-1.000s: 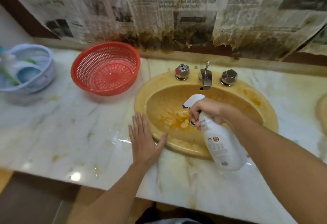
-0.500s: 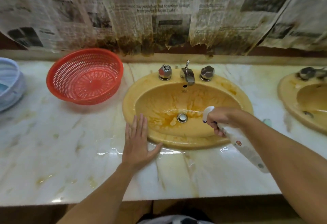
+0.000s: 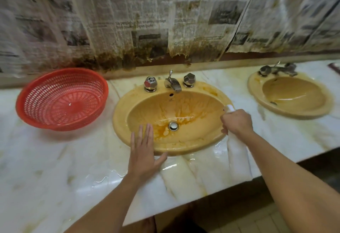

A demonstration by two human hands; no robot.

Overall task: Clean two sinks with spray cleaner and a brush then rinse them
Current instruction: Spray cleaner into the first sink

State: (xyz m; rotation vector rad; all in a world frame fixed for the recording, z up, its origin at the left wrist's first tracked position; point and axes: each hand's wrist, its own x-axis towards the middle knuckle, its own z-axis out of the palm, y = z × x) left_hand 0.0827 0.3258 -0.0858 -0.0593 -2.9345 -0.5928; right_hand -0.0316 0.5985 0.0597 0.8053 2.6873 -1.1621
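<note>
On the marble worktop sat two stained yellow sinks, the near sink and the far sink, with a red basket leftward. The right hand clenched its fingers around the white spray bottle at the near sink's right rim. The left hand lay flat, fingers released.

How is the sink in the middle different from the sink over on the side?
The middle sink has orange streaks and runny puddles around its drain; the side sink looks drier, with plainer brown staining. The middle sink has the left hand resting on its rim; nothing touches the side sink. Both are yellow ovals set in the marble counter.
</note>
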